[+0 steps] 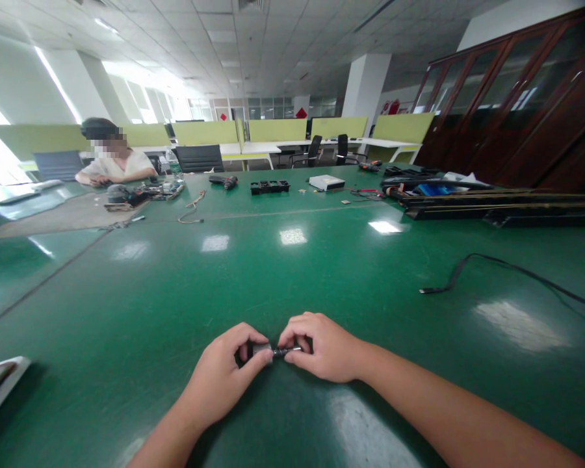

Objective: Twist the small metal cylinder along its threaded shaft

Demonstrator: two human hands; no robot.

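Observation:
Just above the green tabletop, close to my body, both hands meet over a small part. My left hand [218, 374] pinches a small grey and black piece [261, 350] between thumb and fingers. A thin, dark, ridged shaft [279, 353] shows in the gap between my hands, in line with that piece. My right hand [329, 350] is closed around the shaft's other end, where a short silvery tip [295, 349] shows. The part's exact kind is too small to make out, and my fingers cover much of it.
A black cable [461, 268] lies on the right. Across the table are a power drill [223, 181], a black tray [270, 187], a silver box [326, 182] and piled black parts [439, 195]. Another person [117, 159] sits far left. A white-edged object [10, 383] lies near left.

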